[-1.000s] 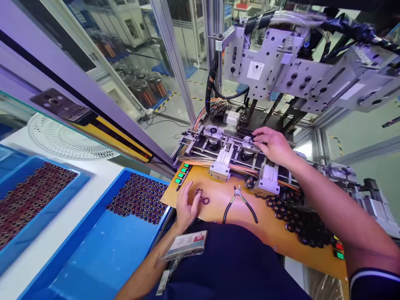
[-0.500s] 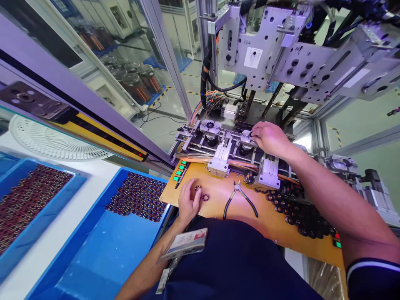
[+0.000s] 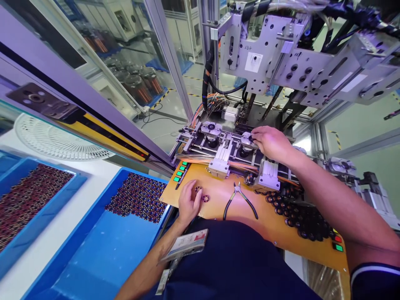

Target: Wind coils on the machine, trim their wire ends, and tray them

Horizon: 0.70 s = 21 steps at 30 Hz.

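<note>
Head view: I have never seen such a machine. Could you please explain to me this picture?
A person works here with bare hands; the camera is worn on the head and looks forward and down. The right hand is at a metal fixture of the machine; whether it grips something is hidden. The left hand is at the orange panel, near two small rings; I cannot tell if it holds one. Pliers lie open on that panel, with a heap of dark round parts to their right. Blue trays with many small parts stand to the left.
</note>
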{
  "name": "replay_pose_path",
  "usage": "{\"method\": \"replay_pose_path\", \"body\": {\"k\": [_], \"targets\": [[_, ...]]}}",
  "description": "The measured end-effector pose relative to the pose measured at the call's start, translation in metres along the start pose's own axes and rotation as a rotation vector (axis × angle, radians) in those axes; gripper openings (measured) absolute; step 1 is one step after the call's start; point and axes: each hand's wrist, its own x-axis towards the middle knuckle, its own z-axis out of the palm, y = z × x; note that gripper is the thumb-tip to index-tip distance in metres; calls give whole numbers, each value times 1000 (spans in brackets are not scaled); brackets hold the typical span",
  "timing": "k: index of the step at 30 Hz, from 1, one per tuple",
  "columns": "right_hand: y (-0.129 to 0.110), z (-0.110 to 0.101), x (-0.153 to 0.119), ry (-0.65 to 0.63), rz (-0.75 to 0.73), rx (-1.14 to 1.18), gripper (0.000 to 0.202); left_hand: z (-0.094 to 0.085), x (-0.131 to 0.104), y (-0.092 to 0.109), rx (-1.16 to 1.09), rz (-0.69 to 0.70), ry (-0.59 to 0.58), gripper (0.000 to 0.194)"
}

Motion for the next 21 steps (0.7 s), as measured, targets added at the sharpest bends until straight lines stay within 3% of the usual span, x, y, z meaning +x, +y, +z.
{"method": "replay_pose_path", "body": {"k": [9,13,17,19,21], "targets": [[1,15,-24,83,-15,15,46,1,-1,-2,8,3,14,35],[-24,-1,-47,229,70,34,43,1,0,-2,19,13,19,33],[-62,-22,-123,526,168,110,44,-1,-2,-3,19,32,24,34],[-76,-18,-173,639,272,129,46,-6,-4,1,8,58,23,37],[-85,0,-222,621,434,115,41,-16,-6,11,-9,93,18,42]]}}
